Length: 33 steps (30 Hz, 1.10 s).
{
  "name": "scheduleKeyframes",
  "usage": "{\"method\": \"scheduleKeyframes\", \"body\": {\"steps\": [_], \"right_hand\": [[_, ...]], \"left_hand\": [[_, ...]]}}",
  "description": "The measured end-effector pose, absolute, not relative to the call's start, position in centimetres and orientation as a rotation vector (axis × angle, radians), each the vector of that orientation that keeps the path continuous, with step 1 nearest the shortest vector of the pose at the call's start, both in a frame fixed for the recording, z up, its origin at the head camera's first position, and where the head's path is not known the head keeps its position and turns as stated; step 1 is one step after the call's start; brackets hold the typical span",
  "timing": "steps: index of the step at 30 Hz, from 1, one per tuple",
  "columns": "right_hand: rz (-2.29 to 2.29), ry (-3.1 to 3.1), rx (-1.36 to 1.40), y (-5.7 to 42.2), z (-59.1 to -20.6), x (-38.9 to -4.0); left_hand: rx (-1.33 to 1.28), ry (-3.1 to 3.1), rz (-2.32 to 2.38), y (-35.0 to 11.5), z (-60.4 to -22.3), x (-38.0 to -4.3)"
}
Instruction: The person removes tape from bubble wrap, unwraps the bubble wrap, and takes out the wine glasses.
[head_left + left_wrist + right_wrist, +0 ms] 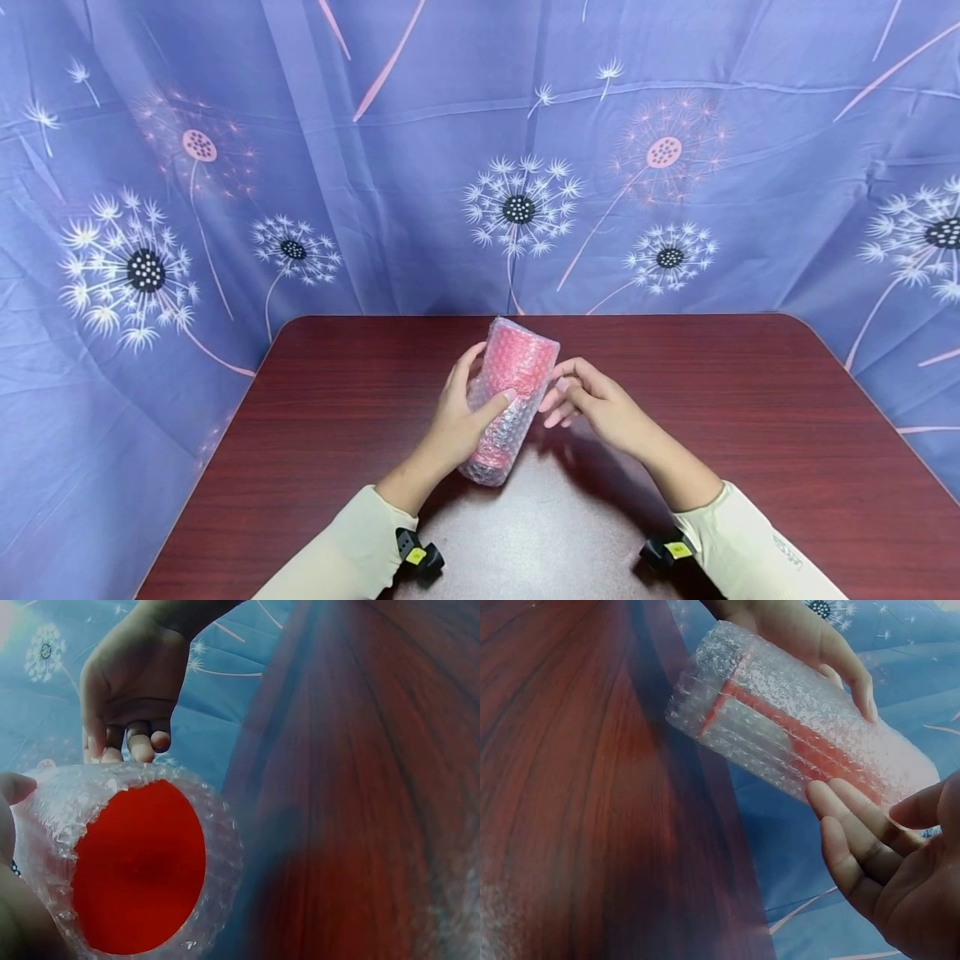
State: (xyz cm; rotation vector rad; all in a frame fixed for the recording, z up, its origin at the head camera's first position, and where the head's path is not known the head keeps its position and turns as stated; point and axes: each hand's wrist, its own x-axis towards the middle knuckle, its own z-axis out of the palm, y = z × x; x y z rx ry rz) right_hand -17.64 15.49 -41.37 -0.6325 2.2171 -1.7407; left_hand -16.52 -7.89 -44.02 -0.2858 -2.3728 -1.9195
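Observation:
A red and clear cylinder in bubble wrap [517, 367] is held tilted above the table, its upper end leaning right in the head view. My left hand [461, 417] grips it from the left side, thumb across the front. One round end shows as a flat red disc [142, 866] in the left wrist view, with the wrap's edge around it. My right hand [588, 404] is beside the wrapped cylinder on the right, fingers loosely bent. Its fingertips [819, 793] are right at the wrap's edge in the right wrist view.
The dark red wooden table [360, 400] lies beneath both hands. Behind it and at its sides hangs a blue cloth [420, 208] printed with dandelions. Each wrist carries a small black camera [429, 560] over a cream sleeve [345, 550].

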Motion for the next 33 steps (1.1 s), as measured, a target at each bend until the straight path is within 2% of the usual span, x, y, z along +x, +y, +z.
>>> {"method": "scheduleKeyframes", "body": {"steps": [33], "right_hand": [[-1.729,2.324,-0.666,15.71,-41.35,-17.68]], "left_hand": [[-0.285,-2.371,-1.904,-7.65,-44.36,-16.52]]}}
